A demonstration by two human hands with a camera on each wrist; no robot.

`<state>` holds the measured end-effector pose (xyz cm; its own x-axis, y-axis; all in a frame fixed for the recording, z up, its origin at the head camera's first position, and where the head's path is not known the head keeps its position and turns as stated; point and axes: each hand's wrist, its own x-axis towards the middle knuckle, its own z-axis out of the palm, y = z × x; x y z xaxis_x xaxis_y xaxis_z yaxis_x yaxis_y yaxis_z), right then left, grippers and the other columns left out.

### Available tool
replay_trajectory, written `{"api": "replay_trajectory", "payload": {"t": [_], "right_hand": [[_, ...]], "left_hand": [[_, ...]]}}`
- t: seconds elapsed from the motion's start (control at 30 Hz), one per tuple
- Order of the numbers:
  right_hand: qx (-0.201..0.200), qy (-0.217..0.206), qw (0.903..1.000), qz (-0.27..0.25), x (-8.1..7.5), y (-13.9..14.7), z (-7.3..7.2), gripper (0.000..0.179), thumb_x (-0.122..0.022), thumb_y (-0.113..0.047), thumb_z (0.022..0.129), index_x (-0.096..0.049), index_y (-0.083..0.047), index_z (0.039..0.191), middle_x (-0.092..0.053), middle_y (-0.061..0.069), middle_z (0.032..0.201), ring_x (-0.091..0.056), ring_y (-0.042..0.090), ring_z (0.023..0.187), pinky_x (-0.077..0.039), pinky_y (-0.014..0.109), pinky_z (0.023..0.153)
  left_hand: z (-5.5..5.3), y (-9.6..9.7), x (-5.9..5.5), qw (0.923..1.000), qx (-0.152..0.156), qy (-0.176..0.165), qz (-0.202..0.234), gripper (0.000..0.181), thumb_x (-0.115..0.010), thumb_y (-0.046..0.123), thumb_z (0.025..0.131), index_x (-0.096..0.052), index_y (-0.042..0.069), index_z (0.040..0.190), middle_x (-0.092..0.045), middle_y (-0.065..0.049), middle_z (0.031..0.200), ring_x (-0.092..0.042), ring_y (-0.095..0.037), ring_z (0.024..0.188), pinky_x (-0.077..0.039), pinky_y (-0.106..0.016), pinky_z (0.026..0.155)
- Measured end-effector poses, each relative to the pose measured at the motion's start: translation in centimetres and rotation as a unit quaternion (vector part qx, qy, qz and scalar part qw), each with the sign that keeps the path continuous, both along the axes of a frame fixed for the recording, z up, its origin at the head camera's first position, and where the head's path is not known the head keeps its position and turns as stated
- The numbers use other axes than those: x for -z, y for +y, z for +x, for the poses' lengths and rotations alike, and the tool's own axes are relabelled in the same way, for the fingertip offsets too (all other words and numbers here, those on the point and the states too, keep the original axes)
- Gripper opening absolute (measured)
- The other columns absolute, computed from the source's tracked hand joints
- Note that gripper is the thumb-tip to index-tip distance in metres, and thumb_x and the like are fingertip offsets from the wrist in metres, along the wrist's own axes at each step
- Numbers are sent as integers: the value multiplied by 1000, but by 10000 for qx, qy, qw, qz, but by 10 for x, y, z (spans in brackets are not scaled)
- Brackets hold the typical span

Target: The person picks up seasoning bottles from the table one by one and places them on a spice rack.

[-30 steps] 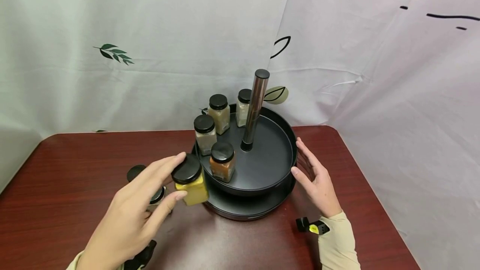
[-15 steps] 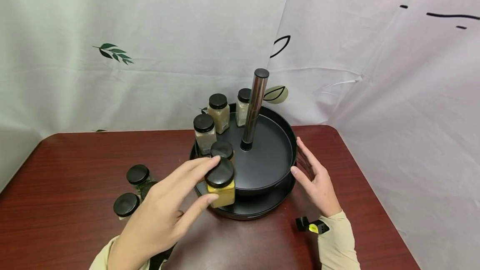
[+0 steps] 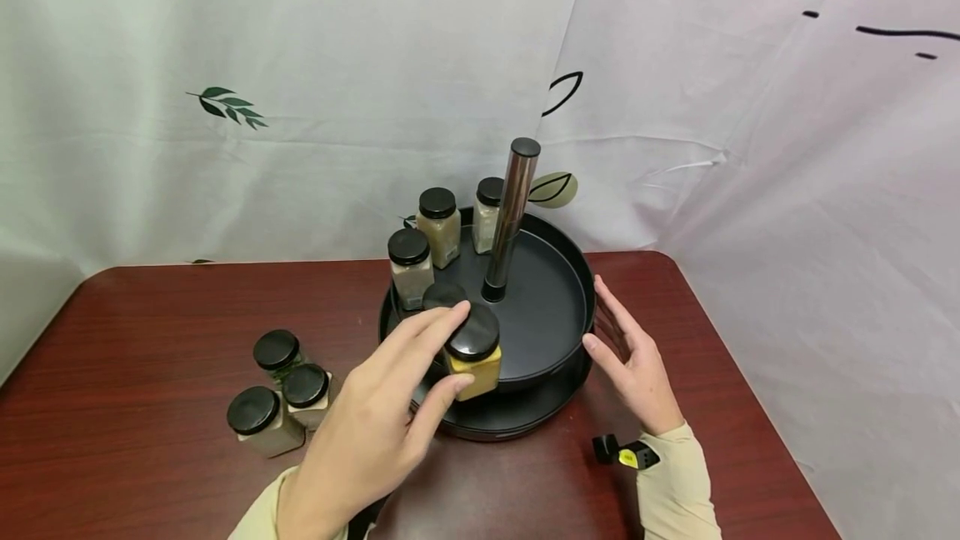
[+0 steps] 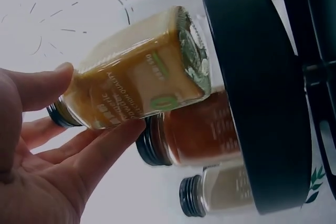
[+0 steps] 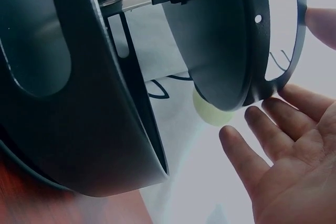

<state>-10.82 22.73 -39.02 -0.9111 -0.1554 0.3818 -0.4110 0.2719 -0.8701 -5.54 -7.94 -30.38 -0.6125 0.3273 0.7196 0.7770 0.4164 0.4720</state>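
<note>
My left hand [image 3: 382,411] grips a glass spice jar [image 3: 478,372] of yellow powder by its black-lid end, thumb on one side and fingers on the other. The jar is just outside the near rim of the upper tray [image 3: 543,315] of a black two-tier turntable. In the left wrist view, printed letters on the yellow jar include "powder", and a jar of reddish-brown powder [image 4: 202,132] stands right behind it on the tray. My right hand [image 3: 637,369] has its fingertips and thumb at the upper tray's right rim, fingers loosely extended.
Several light-powder jars, among them a pale one [image 3: 411,282] and a tan one [image 3: 439,236], stand on the upper tray's left and back. A metal post [image 3: 512,223] rises from its middle. Three more jars [image 3: 273,432] stand on the table's left [image 3: 142,357]. A white curtain [image 3: 337,40] hangs behind.
My left hand has carried the yellow jar rightward, from left of the turntable to in front of the upper tray's near rim. The table jars are uncovered; my right hand stays put.
</note>
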Motion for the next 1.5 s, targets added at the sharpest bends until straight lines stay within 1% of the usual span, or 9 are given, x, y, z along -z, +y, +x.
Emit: {"api": "replay_trajectory", "payload": {"t": [0.1, 0.2, 0.37, 0.5, 0.67, 0.87, 1.03, 1.3, 1.5], "right_hand": [[17, 8, 10000, -4, 0, 0, 0, 66, -58, 4, 99, -34, -15, 158, -33, 5, 161, -41, 25, 142, -38, 25, 111], [28, -4, 10000, 11, 0, 1, 0, 66, -58, 4, 99, -34, -15, 158, -33, 5, 161, -41, 25, 142, -38, 25, 111], [37, 0, 10000, 35, 0, 1, 0, 66, -58, 4, 99, -34, -16, 158, -33, 5, 162, -41, 24, 142, -38, 26, 111], [21, 35, 10000, 41, 0, 0, 1, 66, -57, 4, 99, -34, -16, 158, -32, 5, 162, -41, 22, 143, -38, 25, 112], [14, 59, 10000, 30, 1, 1, 1, 67, -57, 5, 99, -34, -16, 158, -32, 5, 162, -41, 21, 143, -38, 25, 112], [0, 67, 10000, 24, 1, 1, 1, 67, -57, 5, 99, -34, -16, 158, -32, 5, 162, -41, 20, 143, -38, 25, 111], [0, 89, 10000, 19, 2, 1, 1, 67, -57, 5, 99, -34, -16, 158, -32, 5, 162, -41, 20, 143, -38, 25, 112], [-47, 163, 9999, -4, 3, 1, 0, 67, -57, 7, 98, -35, -14, 157, -32, 6, 162, -39, 21, 144, -37, 26, 112], [-36, 223, 9997, 35, 3, 1, 0, 67, -57, 8, 97, -35, -13, 157, -30, 9, 163, -37, 20, 145, -36, 25, 113]], "left_hand": [[1, 7, 1, 10000, 43, 13, 62, 48, -51, 31, 106, -50, 2, 146, -58, -10, 135, -62, -21, 116, -46, -22, 100], [1, 15, 4, 9999, 51, -68, 99, 48, -51, 30, 106, -49, 3, 146, -57, -10, 137, -61, -21, 118, -48, -24, 99], [-1, 28, 9, 9997, -109, -121, 153, 48, -53, 27, 106, -49, 4, 147, -56, -10, 137, -60, -21, 121, -51, -30, 98], [-4, 36, 12, 9993, -252, -98, 261, 50, -61, 19, 102, -48, 6, 148, -56, -11, 138, -59, -22, 122, -50, -33, 99], [-10, 45, 16, 9993, -279, -35, 259, 56, -68, 8, 96, -48, 5, 148, -55, -12, 139, -59, -22, 123, -49, -33, 102], [-14, 50, 22, 9993, -345, -44, 145, 58, -69, 5, 95, -47, 3, 148, -54, -12, 139, -58, -22, 124, -49, -33, 102], [-15, 53, 27, 9992, -401, -57, 0, 56, -67, 4, 96, -46, 1, 148, -54, -14, 139, -58, -23, 124, -49, -34, 102], [-17, 56, 32, 9988, -463, -98, -111, 58, -65, 5, 97, -43, 4, 151, -53, -14, 140, -57, -24, 125, -49, -36, 103], [-18, 58, 35, 9983, -545, -142, -178, 59, -65, 4, 97, -42, 4, 151, -52, -14, 140, -56, -25, 126, -48, -37, 104]]}}
